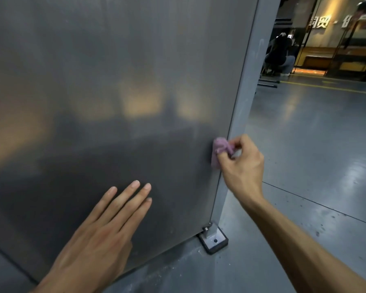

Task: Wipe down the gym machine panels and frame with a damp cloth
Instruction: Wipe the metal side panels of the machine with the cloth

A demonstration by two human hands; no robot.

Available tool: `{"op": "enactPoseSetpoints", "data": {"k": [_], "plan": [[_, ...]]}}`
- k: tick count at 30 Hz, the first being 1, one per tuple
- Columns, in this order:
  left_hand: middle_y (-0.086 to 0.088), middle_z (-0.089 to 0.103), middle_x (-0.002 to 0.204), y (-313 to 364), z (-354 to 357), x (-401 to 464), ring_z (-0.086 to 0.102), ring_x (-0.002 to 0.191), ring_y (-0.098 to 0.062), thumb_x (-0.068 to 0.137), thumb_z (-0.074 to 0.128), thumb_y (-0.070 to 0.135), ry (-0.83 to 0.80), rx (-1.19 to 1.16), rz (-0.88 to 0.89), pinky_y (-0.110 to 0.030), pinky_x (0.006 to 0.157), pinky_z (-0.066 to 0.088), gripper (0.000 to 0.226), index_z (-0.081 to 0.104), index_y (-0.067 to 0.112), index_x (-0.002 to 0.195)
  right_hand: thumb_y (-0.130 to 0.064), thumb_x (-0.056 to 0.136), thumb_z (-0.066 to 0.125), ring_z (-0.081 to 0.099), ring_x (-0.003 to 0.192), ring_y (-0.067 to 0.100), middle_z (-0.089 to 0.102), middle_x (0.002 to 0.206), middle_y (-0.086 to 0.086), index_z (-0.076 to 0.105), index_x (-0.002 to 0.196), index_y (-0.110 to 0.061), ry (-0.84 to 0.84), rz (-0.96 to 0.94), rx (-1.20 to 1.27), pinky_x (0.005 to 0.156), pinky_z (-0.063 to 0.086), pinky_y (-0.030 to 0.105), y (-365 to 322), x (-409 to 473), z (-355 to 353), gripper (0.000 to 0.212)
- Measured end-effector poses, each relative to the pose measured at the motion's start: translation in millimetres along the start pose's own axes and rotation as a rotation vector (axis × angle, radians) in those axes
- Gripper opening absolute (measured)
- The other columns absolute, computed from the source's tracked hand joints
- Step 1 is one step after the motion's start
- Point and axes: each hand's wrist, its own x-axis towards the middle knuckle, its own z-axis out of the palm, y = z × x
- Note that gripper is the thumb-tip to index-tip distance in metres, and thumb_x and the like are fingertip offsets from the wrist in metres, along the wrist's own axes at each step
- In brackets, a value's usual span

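My right hand pinches the crumpled purple cloth and holds it against the right edge of the grey panel, just where it meets the upright frame post. My left hand lies flat on the panel with fingers straight and close together, below and to the left of the cloth hand. I judge the wiping is mid-way: faint smears streak the panel above my cloth, so I cannot tell how much is truly clean. The post, the strip below my right hand and the bolted foot plate look still to do.
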Motion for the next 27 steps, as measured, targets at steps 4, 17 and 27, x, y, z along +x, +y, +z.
{"op": "enactPoseSetpoints", "data": {"k": [4, 17, 27], "plan": [[-0.008, 0.034, 0.167, -0.1, 0.3, -1.7, 0.024, 0.157, -0.027, 0.074, 0.032, 0.006, -0.025, 0.022, -0.004, -0.049, 0.128, 0.014, 0.078, 0.054, 0.006, 0.149, -0.025, 0.090, 0.068, 0.059, 0.071, 0.021, 0.061, 0.086, -0.001, 0.053, 0.088, -0.019, 0.051, -0.104, 0.097, 0.063, 0.048, 0.035, -22.7, 11.7, -4.1, 0.016], [-0.008, 0.039, 0.164, -3.4, 9.0, -33.2, 0.030, 0.155, -0.029, 0.077, 0.036, 0.009, -0.023, -0.018, -0.042, -0.054, 0.123, 0.022, 0.072, 0.057, 0.006, 0.146, -0.015, 0.089, 0.069, 0.057, 0.072, 0.023, 0.063, 0.082, -0.004, 0.054, 0.084, -0.021, -0.090, 0.063, -0.002, 0.064, 0.042, 0.033, 39.0, -22.5, 5.3, 0.017], [-0.006, 0.042, 0.163, -13.2, 18.3, -81.6, 0.034, 0.153, -0.030, 0.080, 0.040, 0.000, 0.101, -0.148, -0.124, -0.053, 0.123, 0.026, 0.065, 0.059, 0.004, 0.142, -0.018, 0.085, 0.073, 0.061, 0.067, 0.025, 0.064, 0.074, 0.007, 0.050, 0.074, -0.017, -0.252, 0.167, -0.098, 0.060, 0.048, 0.032, 68.2, -68.7, 29.0, 0.026]]}}
